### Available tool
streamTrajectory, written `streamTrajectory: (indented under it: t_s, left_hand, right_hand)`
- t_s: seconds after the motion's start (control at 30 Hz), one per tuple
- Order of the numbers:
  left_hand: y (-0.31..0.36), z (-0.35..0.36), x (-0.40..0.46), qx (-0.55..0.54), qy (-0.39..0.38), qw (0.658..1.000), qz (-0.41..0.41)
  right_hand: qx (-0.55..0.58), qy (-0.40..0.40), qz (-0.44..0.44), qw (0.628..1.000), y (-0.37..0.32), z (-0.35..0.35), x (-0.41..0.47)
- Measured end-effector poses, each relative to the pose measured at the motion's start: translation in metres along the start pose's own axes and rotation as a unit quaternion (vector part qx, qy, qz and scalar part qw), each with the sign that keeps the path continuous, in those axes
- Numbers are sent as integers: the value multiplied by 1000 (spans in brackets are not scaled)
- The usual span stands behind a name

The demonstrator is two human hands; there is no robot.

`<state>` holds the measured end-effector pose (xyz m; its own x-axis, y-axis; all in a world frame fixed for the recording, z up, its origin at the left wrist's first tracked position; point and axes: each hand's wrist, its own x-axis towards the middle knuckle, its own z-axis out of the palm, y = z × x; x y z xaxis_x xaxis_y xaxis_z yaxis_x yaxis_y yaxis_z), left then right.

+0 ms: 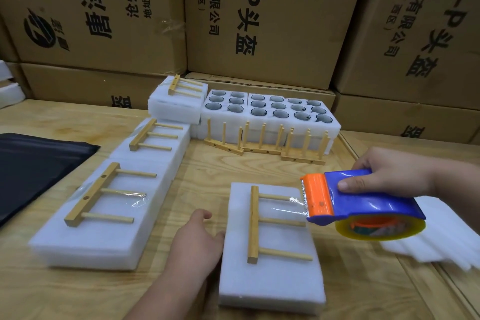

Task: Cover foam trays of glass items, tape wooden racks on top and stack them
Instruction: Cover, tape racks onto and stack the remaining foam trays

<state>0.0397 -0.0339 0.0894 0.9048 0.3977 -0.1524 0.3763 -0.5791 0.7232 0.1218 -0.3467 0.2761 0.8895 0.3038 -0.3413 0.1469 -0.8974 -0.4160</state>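
Now, take the covered foam tray (pixel 272 262) in front of you as the mark for everything else. Far to its left lies a black sheet (pixel 39 163) on the wooden table (pixel 207 163). Nearer, still left of the tray, runs a row of finished trays (pixel 109 215), each with a wooden rack taped on top. Behind the tray, against the cardboard boxes (pixel 272 21), stand the open trays of glass items (pixel 270 109), not yet covered, with spare racks (pixel 262 140) leaning on their front.

Your left hand (pixel 194 244) lies just left of the tray, fingers relaxed and spread, fingertips at its left edge; it holds nothing. On the tray lies the wooden rack (pixel 270 223), bar to the left, pegs pointing right. A strip of clear tape (pixel 288 208) crosses from the rack to the tape dispenser (pixel 363 202), which your right hand (pixel 397 176) grips over the tray's right edge. Right of that lies a pile of foam sheets (pixel 441 236).

By my reading you are mid-taping. The next move likely calls for carrying the tape down the tray's right side, cutting it on the blade, and keeping the tray steady.
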Motion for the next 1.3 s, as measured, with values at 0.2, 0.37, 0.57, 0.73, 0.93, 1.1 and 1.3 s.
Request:
streamTrajectory:
  t_s: [0.2,0.37,0.57,0.73,0.93,1.1,1.3]
  left_hand:
    - [43,-27,-1,-66,88,983,146]
    - [97,4,-37,64,-69,942,323]
    - [91,42,-41,287,-45,896,335]
    - [88,47,-39,294,-51,895,332]
    - [89,45,-39,299,-59,896,325]
    - [88,45,-40,310,-68,892,322]
    - [87,46,-38,322,-76,888,320]
  right_hand:
    - [-7,1,9,1000,5,5,2]
    - [7,-4,1,1000,10,7,5]
    - [14,-11,-9,1000,22,13,9]
    - [13,-7,-8,1000,38,21,12]
    - [28,-10,-21,999,55,23,14]
    - [41,3,-12,999,82,9,-1]
    - [28,24,46,998,116,-6,-25]
